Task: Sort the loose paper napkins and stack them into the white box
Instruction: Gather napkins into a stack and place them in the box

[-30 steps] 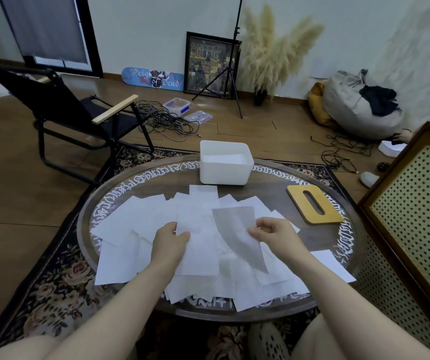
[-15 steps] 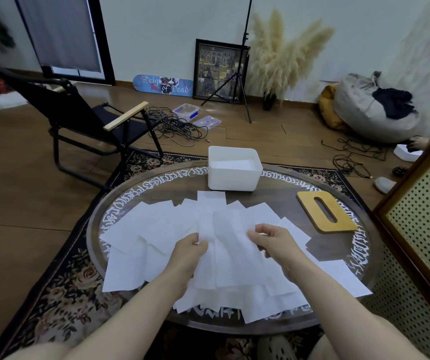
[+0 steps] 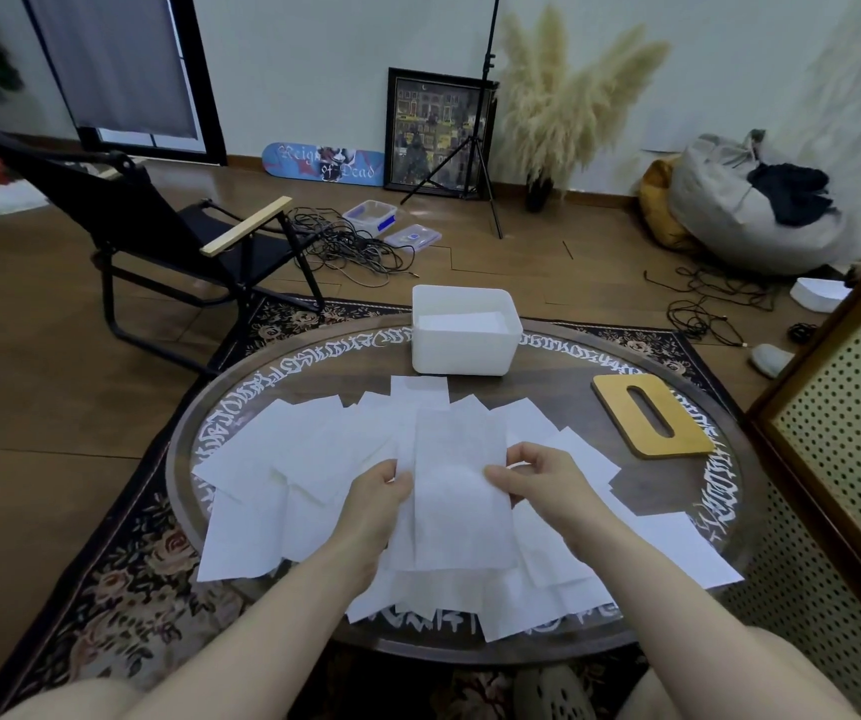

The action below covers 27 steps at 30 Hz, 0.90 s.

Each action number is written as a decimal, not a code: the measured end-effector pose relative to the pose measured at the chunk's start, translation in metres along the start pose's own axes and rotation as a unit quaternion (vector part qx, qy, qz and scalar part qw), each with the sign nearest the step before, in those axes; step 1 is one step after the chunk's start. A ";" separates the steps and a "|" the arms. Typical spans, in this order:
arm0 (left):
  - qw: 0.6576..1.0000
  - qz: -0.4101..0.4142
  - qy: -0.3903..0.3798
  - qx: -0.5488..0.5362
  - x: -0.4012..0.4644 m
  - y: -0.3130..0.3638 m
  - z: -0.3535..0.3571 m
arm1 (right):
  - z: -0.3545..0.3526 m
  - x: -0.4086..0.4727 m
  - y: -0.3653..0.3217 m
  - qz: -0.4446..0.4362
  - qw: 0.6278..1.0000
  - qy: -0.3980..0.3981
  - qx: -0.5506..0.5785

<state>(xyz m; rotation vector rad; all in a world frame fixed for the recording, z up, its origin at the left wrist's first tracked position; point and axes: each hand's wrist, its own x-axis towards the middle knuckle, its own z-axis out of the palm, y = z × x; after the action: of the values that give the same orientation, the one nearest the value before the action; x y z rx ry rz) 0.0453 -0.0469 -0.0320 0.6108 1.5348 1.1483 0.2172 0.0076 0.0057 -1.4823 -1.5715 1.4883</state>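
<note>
Several loose white paper napkins point(image 3: 283, 459) lie spread over the near half of a round glass-topped table point(image 3: 574, 402). Above them I hold one napkin point(image 3: 457, 491) flat and lengthwise. My left hand point(image 3: 374, 504) pinches its left edge and my right hand point(image 3: 542, 478) pinches its right edge. The white box point(image 3: 462, 350) stands at the table's far side, beyond the held napkin, with white napkins lying inside it.
A yellow wooden lid with a slot point(image 3: 652, 420) lies on the table at the right. A black folding chair point(image 3: 158, 236) stands far left, a perforated cabinet point(image 3: 844, 439) close on the right. Cables, plastic tubs and a tripod sit on the floor behind.
The napkin hung slanted from my right hand; now both hands hold it by its sides, flat and straight. The view has tilted down slightly.
</note>
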 end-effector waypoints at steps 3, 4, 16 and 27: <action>1.000 -0.007 -0.012 -0.014 -0.002 0.001 0.002 | 0.003 0.001 0.001 -0.002 1.000 -0.002 0.008; 1.000 -0.008 -0.015 -0.020 -0.002 0.001 0.002 | 0.004 0.002 0.002 -0.003 1.000 0.000 0.008; 0.998 0.036 -0.019 -0.043 -0.004 0.002 -0.006 | 0.012 0.006 0.006 -0.007 1.000 0.016 0.001; 0.998 0.062 -0.017 -0.024 -0.006 0.002 -0.010 | 0.018 0.003 0.008 0.021 0.995 -0.092 -0.013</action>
<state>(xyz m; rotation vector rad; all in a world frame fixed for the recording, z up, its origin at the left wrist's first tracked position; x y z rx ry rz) 0.0372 -0.0546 -0.0286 0.6974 1.4531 1.2598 0.2031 0.0020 -0.0077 -1.4340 -1.6797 1.6755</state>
